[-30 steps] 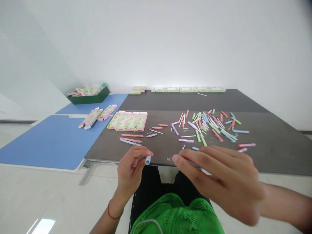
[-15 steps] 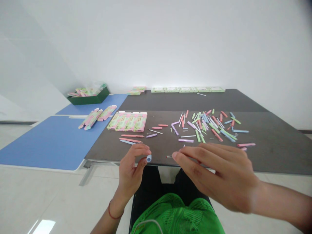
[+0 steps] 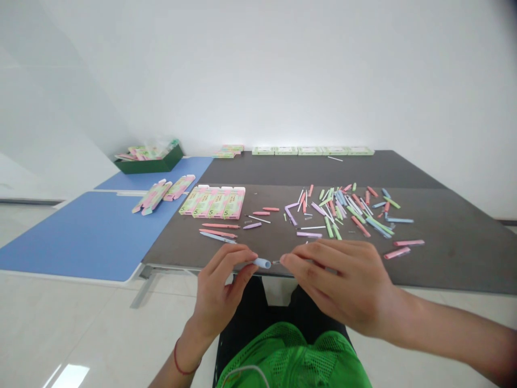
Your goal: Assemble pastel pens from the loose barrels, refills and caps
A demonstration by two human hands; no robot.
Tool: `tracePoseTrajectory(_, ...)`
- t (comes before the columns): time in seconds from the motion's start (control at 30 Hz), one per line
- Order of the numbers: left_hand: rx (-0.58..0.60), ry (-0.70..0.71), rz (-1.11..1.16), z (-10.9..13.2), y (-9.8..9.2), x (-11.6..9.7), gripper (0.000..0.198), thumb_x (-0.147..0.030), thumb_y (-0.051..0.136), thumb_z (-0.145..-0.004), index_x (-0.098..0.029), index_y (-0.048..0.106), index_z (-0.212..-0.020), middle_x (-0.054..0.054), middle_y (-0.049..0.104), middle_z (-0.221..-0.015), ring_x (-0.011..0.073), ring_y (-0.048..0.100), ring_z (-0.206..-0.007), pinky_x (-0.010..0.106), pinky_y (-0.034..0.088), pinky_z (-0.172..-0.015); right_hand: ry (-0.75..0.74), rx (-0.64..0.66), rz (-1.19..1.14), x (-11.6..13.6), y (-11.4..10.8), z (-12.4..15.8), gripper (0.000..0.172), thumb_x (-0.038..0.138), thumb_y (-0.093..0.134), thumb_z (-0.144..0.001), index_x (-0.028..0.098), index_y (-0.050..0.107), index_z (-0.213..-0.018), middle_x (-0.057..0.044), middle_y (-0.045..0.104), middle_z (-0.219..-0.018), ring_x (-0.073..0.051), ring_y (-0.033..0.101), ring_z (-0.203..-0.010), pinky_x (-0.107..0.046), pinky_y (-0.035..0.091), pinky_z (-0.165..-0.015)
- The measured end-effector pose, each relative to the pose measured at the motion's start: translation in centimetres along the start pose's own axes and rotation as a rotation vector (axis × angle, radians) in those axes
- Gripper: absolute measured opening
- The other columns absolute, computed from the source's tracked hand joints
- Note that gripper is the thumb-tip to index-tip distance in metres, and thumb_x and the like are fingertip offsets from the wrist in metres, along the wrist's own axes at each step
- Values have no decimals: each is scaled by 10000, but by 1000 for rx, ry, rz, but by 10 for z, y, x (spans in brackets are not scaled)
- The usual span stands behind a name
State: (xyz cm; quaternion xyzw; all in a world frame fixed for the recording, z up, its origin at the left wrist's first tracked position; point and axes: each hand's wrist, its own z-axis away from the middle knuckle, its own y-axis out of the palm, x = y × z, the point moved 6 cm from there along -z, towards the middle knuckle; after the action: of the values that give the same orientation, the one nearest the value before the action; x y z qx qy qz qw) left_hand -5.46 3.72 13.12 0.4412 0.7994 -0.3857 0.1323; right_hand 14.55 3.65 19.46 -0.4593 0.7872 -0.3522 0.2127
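Note:
My left hand (image 3: 220,291) grips a light blue plastic pen barrel (image 3: 262,263) between thumb and fingers, with its open end pointing right. My right hand (image 3: 339,285) pinches a thin pen refill with a small metal tip (image 3: 276,262), and the fingers hide most of its length. The tip sits just right of the barrel's end, almost touching it. Both hands are over the front edge of the dark table (image 3: 444,264).
Loose pastel pen parts lie in a heap (image 3: 339,207) on the dark table. Several pen boxes (image 3: 212,202) stand at its left. Flat box blanks (image 3: 155,189) lie on a blue table (image 3: 89,237), behind which is a green tray (image 3: 147,166).
My left hand has turned the barrel from pointing away to pointing right, towards the refill. My right hand has drawn closer, bringing the two hands nearer together.

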Motion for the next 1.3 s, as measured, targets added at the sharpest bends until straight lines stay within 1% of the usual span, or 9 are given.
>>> tracePoseTrajectory(0.23, 18, 22, -39, -3, -1, -9, 153, -123, 677, -966, -221, 686, -1084, 42, 714, -1024, 145, 707, -919, 251, 588, -840, 10, 6, -10, -1, 3, -1, 161, 99, 613, -972, 165, 727, -1065, -52, 755, -892, -157, 698, -724, -292, 556, -638)
tracePoseTrajectory(0.4, 5, 30, -70, -5, -5, -11, 120, -155, 672, -976, -224, 693, -1072, 53, 716, -1031, 153, 708, -914, 267, 605, -826, 3, 34, -6, -2, 2, -3, 197, 76, 579, -971, 175, 730, -1050, -47, 738, -867, -156, 686, -710, -285, 548, -627)
tracePoseTrajectory(0.5, 12, 40, -81, -6, -7, -12, 132, -161, 671, -975, -233, 704, -1081, 59, 731, -1052, 166, 716, -938, 283, 610, -832, -10, 72, -4, -3, 4, -4, 161, 93, 575, -981, 140, 722, -1028, -64, 732, -858, -167, 679, -697, -302, 522, -603)
tracePoseTrajectory(0.63, 34, 64, -97, -7, -7, -15, 181, -141, 698, -955, -242, 702, -1106, 55, 734, -1043, 175, 710, -954, 296, 606, -833, 33, 106, -19, -8, 11, -4, 174, 146, 555, -1026, 158, 724, -982, -53, 719, -821, -158, 655, -680, -293, 449, -565)
tracePoseTrajectory(0.77, 41, 77, -96, -7, -7, -16, 204, -110, 702, -952, -234, 694, -1113, 46, 724, -1043, 155, 697, -956, 275, 591, -839, 155, 125, -264, -21, 21, -4, 191, 147, 562, -1035, 170, 747, -999, -42, 716, -815, -133, 626, -668, -271, 444, -582)
tracePoseTrajectory(0.87, 38, 61, -69, -8, -7, -15, 186, -104, 692, -959, -229, 694, -1097, 44, 717, -1050, 140, 695, -929, 251, 586, -821, 290, 144, -537, -32, 27, -6, 165, 97, 624, -977, 180, 766, -992, -30, 728, -844, -105, 612, -653, -233, 452, -564)
tracePoseTrajectory(1.0, 69, 31, -24, -10, -7, -13, 161, -107, 672, -970, -219, 701, -1081, 52, 701, -1063, 123, 682, -858, 228, 576, -769, 467, 213, -700, -45, 35, -6, 159, 71, 677, -894, 192, 778, -915, -20, 739, -843, -94, 619, -628, -196, 462, -510)
tracePoseTrajectory(1.17, 98, 29, -8, -12, -6, -11, 154, -112, 662, -978, -216, 709, -1082, 52, 698, -1063, 131, 685, -892, 235, 566, -807, 741, 286, -1102, -63, 59, 6, 77, 149, 746, -852, 165, 723, -923, -13, 749, -672, -141, 716, -577, -241, 593, -564)
tracePoseTrajectory(1.3, 100, 15, -11, -13, -6, -11, 143, -126, 676, -970, -209, 719, -1078, 57, 710, -1049, 154, 686, -930, 261, 563, -839, 886, 237, -1247, -76, 76, 14, 206, 247, 888, -730, 163, 732, -837, -42, 776, -674, -150, 719, -565, -230, 563, -528)
